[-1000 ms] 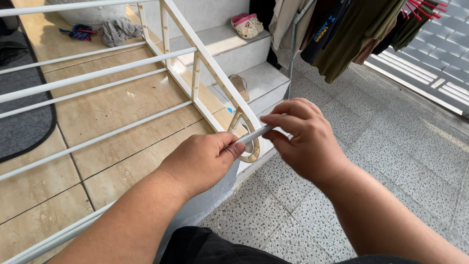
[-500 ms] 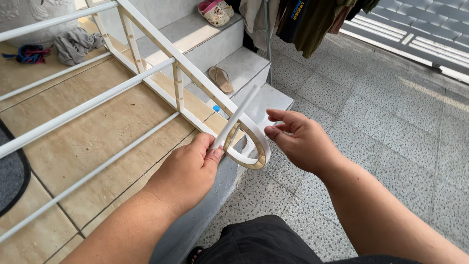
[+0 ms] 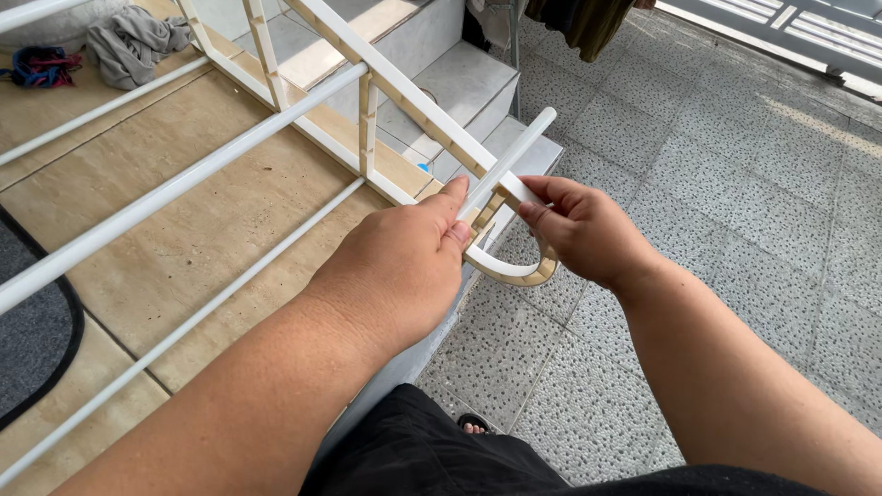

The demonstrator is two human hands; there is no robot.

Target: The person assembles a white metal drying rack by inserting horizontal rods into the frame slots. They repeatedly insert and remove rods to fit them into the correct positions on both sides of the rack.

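At the corner of the white drying rack (image 3: 386,87), just beyond the edge of the step, both hands met on the curved plastic end piece (image 3: 514,266), a cream-coloured loop hanging off the rack's frame. A second before, the two hands had been bunched tight together over the end of a rail; half a second before, the right hand had let go and hung open near the loop. Now it was back: the right hand (image 3: 588,230) pinched the upper end of the loop between thumb and fingertips, fingers closed on it. The left hand (image 3: 400,266) lay against the other side, its thumb pressed along the short white rail (image 3: 510,161) that slanted up out of the loop; its remaining fingers curled under out of sight, so I could not tell how they gripped. The rail now stood clearly lifted at its free end, which to my eye meant the joint between rail and loop was being worked, not merely held.

Counted: one rack, one loop, one short slanted rail at the hands, four long white rails running left of the rack's frame, three steps (image 3: 478,73) beyond it, two heaps of cloth (image 3: 133,41) on the tan tiles far left of the rack, and two hands.
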